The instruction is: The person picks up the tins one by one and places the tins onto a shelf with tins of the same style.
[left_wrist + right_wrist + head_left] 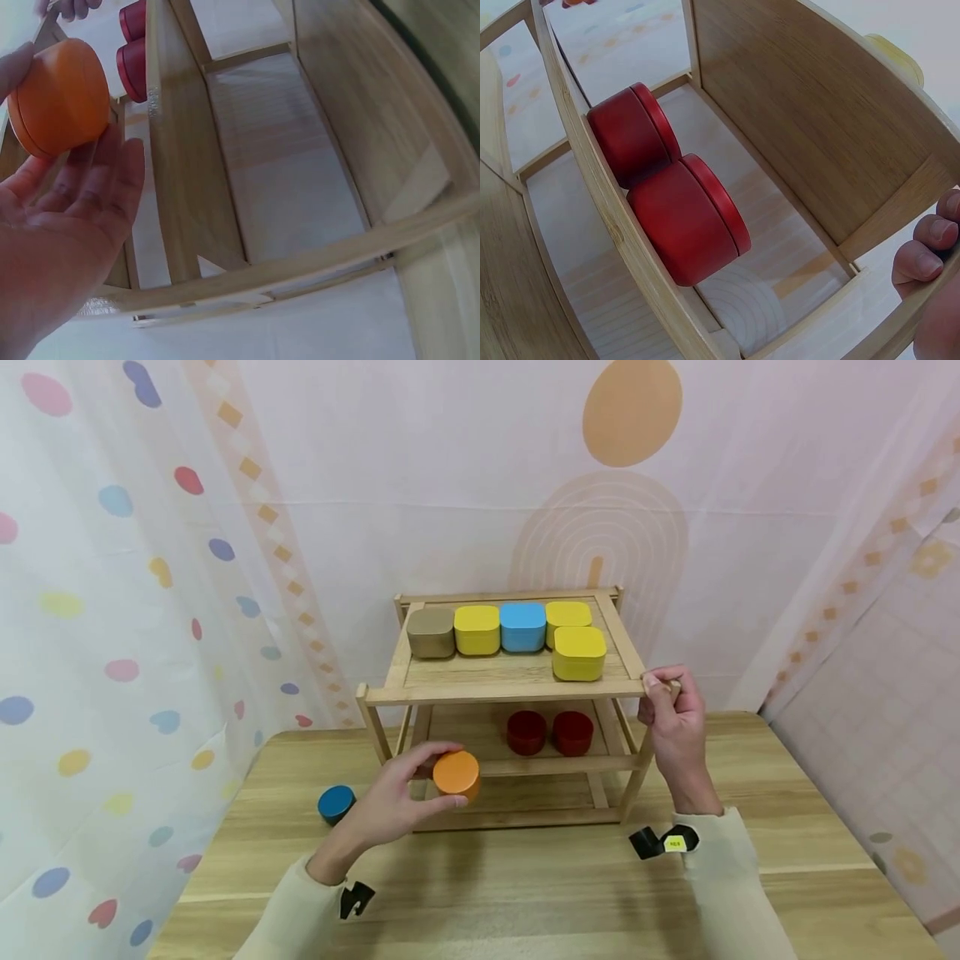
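Note:
An orange round tin [457,774] is held between the thumb and fingers of my left hand [397,797], in front of the wooden shelf's middle tier. In the left wrist view the same orange tin [61,97] sits in my fingers, apart from the boards. My right hand [677,718] grips the front right corner of the wooden shelf [487,695] at its top tier. Two red round tins [527,732] stand side by side on the middle tier; the right wrist view shows these red tins [690,221] up close.
On the top tier are a brown-gold square tin [431,633], a light blue one [522,627] and several yellow ones [579,653]. A dark blue round tin [336,804] lies on the wooden table [525,893] left of the shelf. A patterned curtain [450,468] hangs behind.

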The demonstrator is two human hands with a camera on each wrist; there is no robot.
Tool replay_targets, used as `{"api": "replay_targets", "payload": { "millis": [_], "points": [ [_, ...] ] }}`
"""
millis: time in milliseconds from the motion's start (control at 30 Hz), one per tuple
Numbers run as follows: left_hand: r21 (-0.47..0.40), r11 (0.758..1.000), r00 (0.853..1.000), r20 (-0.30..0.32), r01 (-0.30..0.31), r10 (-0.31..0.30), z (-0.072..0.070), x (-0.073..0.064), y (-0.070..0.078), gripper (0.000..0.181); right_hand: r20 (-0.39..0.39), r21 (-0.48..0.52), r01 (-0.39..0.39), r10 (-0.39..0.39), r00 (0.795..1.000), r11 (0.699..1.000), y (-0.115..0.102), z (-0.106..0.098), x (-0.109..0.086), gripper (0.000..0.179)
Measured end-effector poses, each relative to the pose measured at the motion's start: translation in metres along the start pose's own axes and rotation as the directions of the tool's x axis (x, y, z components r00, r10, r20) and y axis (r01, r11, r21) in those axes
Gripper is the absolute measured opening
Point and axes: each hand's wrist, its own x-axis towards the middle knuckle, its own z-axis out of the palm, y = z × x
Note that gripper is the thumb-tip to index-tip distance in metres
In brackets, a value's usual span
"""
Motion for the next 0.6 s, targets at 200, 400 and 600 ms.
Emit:
{"api": "replay_targets", "payload": {
  "millis": [200, 400, 600],
  "points": [
    [-0.032, 0.998, 0.998, -0.027, 0.049, -0.049, 0.001, 0.015, 0.003, 0.057, 0.011, 0.018, 0.014, -0.014, 1.000, 1.000, 0.000, 0.000, 0.001, 0.016],
    [-0.055, 0.995, 0.995, -0.035, 0.089, -0.091, 0.004, 0.023, 0.002, 0.060, 0.005, 0.011, 0.011, -0.011, 1.000, 1.000, -0.001, 0.001, 0.001, 0.016],
    [-0.041, 0.990, 0.991, -0.025, 0.134, -0.135, 0.007, 0.030, -0.003, 0.058, 0.003, 0.012, 0.009, -0.009, 1.000, 1.000, -0.001, 0.000, 0.000, 0.014]
  ]
}}
